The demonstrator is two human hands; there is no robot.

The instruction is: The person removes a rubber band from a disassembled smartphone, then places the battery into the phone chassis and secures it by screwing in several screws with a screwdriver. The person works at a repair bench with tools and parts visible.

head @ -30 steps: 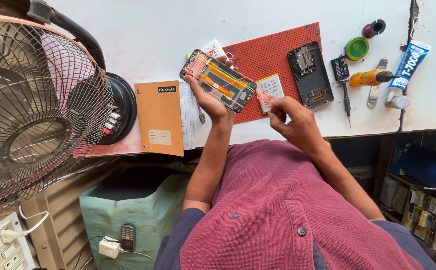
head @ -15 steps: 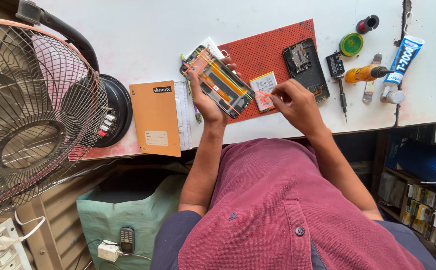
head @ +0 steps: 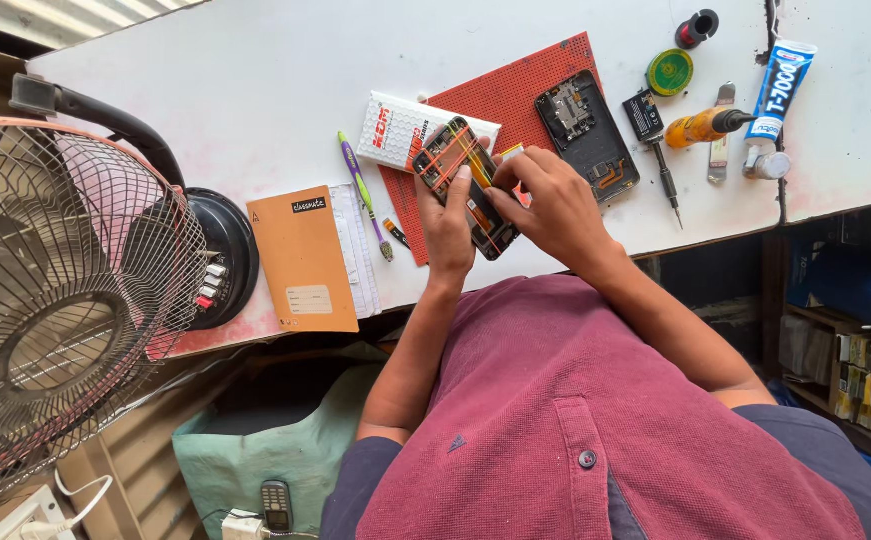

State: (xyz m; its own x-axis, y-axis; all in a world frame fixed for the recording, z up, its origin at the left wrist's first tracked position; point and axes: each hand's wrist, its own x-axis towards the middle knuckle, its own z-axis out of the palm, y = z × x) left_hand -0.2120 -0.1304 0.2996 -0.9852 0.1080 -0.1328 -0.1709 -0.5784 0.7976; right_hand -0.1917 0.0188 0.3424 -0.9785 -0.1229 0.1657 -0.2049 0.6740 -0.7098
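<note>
**Rubber-banded phone frame now held in both hands above the counter**

Orange and yellow bands cross the opened phone frame (head: 467,185), which sits in the left hand (head: 447,225), thumb laid along its near edge and fingers closed behind it. The right hand (head: 545,200) has come over from the small card it was pressing on the red mat (head: 515,100) half a second ago; its fingers (head: 503,185) are now pinched together on the frame's right edge, and whether they hold anything small cannot be told. The work appears to have shifted from the mat to the frame itself. Just beyond the fingertips lies a white packet (head: 400,130), newly in view; to their right, a second gutted phone (head: 587,135), then a screwdriver (head: 667,175) and glue tube (head: 780,85). Left of the fingers sit a pen (head: 360,190) and an orange notebook (head: 303,260).
</note>
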